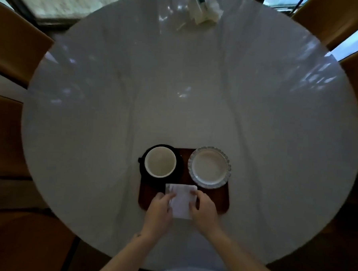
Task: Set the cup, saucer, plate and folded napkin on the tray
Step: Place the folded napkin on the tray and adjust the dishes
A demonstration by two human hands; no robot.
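The folded napkin is pinched by the left hand and right hand; it should be laid flat on the tray, clear of the plate.

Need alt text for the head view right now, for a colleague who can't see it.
Both hands, left hand and right hand, hold a folded white paper napkin at the near edge of a dark wooden tray on a round white table. Behind it sit a white cup on a black saucer and a scalloped white plate.
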